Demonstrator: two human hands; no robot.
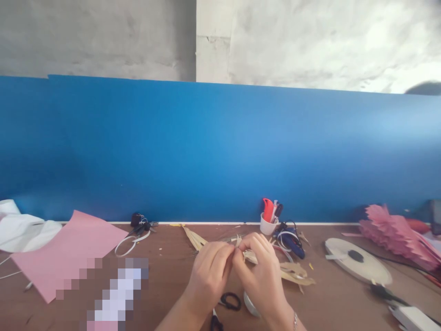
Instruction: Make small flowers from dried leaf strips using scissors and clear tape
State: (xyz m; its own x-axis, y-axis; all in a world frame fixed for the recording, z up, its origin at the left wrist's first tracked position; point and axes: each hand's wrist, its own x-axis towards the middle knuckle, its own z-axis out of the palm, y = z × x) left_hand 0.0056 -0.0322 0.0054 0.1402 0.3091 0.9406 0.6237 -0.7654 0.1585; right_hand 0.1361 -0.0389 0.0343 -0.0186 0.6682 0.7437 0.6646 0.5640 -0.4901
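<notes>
My left hand (pixel 211 271) and my right hand (pixel 259 271) meet at the fingertips above the brown table. Both are closed in a pinch around a pale strip of dried leaf (pixel 237 240), most of it hidden by the fingers. Behind the left hand lies a long dry husk leaf (pixel 195 238), and more dried leaf pieces (pixel 296 272) spread to the right of the right hand. Below the hands rests a pair of scissors (pixel 230 301) with black handles, partly covered. A white roll (pixel 250 304), perhaps tape, shows beside the right wrist.
A white cup (pixel 268 225) with red-handled and dark tools stands against the blue partition (pixel 206 151). Near it lies a dark blue corded thing (pixel 292 243). Pink paper (pixel 72 248) and keys (pixel 141 227) are leftward; a cream reel (pixel 358 262) and pleated pink paper (pixel 396 234) are rightward.
</notes>
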